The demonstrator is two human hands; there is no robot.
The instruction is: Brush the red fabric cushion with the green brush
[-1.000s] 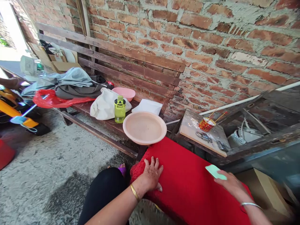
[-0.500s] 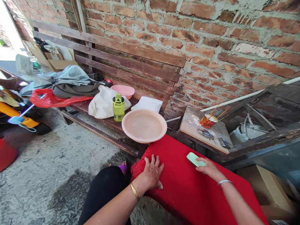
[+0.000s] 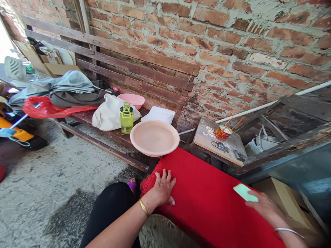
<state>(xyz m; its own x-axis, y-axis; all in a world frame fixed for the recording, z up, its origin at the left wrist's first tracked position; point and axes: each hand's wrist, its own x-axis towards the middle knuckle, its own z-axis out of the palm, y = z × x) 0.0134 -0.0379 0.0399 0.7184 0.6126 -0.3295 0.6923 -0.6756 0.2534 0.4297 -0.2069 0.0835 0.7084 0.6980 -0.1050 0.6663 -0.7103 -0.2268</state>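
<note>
A red cloth (image 3: 204,186) covers a low bench in front of me. My left hand (image 3: 162,188) lies on it near the left end, fingers spread, holding nothing. Over at the right side of the cloth, my right hand (image 3: 263,204) is closed on a pale green brush-like block (image 3: 244,192) with rounded corners. The underside of the block is hidden, so I cannot tell whether it has bristles. Just beyond the cloth's far left corner stands a wide beige basin (image 3: 155,137), which seems to hold a shallow layer of water.
On the wooden bench (image 3: 108,148) are a green bottle (image 3: 126,119), a white cloth bag (image 3: 106,113), a pink basin (image 3: 133,100) and folded clothes (image 3: 74,88). A small table (image 3: 204,134) bears a red cup (image 3: 222,132) with sticks. A cardboard box (image 3: 278,196) stands at right.
My right hand has slid right and towards me across the red cloth with the green block. My left hand keeps its place on the cloth. The view has shifted slightly right.
</note>
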